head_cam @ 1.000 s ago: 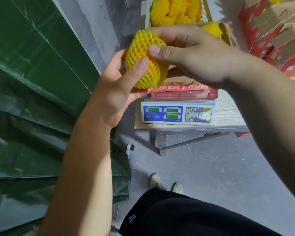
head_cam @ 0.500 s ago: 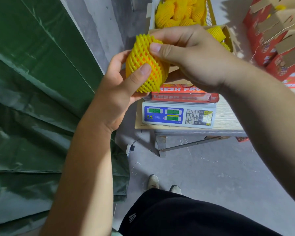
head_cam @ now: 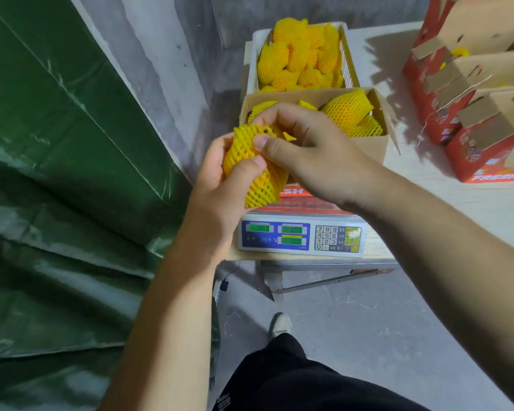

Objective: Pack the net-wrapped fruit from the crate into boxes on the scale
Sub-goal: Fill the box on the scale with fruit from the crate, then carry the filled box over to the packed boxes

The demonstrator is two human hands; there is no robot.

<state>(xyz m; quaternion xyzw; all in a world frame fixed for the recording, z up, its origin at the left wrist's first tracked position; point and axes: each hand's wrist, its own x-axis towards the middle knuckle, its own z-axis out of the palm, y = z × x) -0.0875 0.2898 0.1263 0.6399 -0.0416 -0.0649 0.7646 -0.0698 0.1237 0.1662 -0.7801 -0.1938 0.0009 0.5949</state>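
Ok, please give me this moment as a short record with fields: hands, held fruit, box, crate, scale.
left hand: grips the held fruit from below
right hand: pinches the net at its top
held fruit: yellow net, above the scale
box: open, on the scale, some wrapped fruit inside
crate: behind the box, full of wrapped fruit
scale: display lit, digits blurred

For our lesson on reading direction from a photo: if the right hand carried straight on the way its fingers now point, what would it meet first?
The right hand points leftward at the net-wrapped fruit, which its fingers already pinch. Beyond it sits the left hand cupping the fruit. Depth is hard to judge.
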